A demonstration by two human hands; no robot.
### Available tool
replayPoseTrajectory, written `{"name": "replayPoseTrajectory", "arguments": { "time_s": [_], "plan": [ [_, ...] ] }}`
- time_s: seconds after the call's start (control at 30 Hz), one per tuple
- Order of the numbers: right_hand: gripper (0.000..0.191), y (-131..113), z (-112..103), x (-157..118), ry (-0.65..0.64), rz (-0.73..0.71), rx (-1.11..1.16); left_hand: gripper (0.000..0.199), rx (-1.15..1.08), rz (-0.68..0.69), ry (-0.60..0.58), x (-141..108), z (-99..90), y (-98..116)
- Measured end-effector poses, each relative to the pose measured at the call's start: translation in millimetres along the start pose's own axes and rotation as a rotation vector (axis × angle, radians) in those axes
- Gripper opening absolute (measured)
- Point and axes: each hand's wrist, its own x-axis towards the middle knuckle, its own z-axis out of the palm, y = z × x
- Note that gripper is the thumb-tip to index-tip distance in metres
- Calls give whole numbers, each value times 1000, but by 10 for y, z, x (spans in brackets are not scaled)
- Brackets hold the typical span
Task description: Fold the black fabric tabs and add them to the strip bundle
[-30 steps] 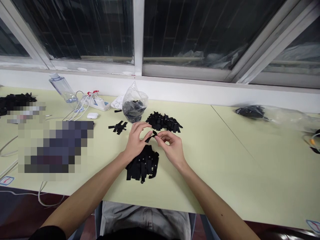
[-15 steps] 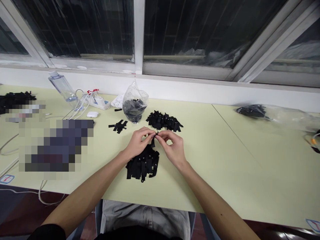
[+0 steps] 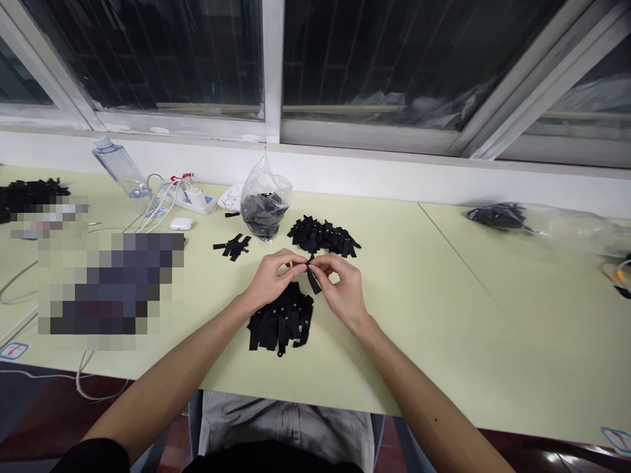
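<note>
Left hand [image 3: 273, 276], right hand [image 3: 344, 286]: grips pinching one narrow black fabric strip [image 3: 314, 281] between near heap [image 3: 280, 322] and far heap [image 3: 323, 235] of black strips, pale-yellow desk [image 3: 444, 315]. Clear plastic bag [image 3: 266, 203] beyond. Strip partly behind fingertips [image 3: 298, 269]; dark pixelated object [image 3: 108, 282] unreadable.

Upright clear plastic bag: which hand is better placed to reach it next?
Probably the left hand: nearer the upright bag; the right hand sits farther away. Both pinch a black fabric strip.
</note>
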Motion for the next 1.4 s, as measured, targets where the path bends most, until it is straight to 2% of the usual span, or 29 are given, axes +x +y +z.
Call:
{"name": "replayPoseTrajectory", "arguments": {
  "time_s": [0.23, 0.57, 1.4],
  "plan": [
    [8, 25, -29, 20, -72, -49, -23, 21, -4, -18, 1, -6, -7, 5],
    [8, 27, -66, 36, -60, -42, -16, 25, -13, 19, -73, -5, -21, 61],
    [10, 18, -93, 34, -105, -78, -56, 27, 27, 11, -64, -3, -32, 45]
  ]
}}
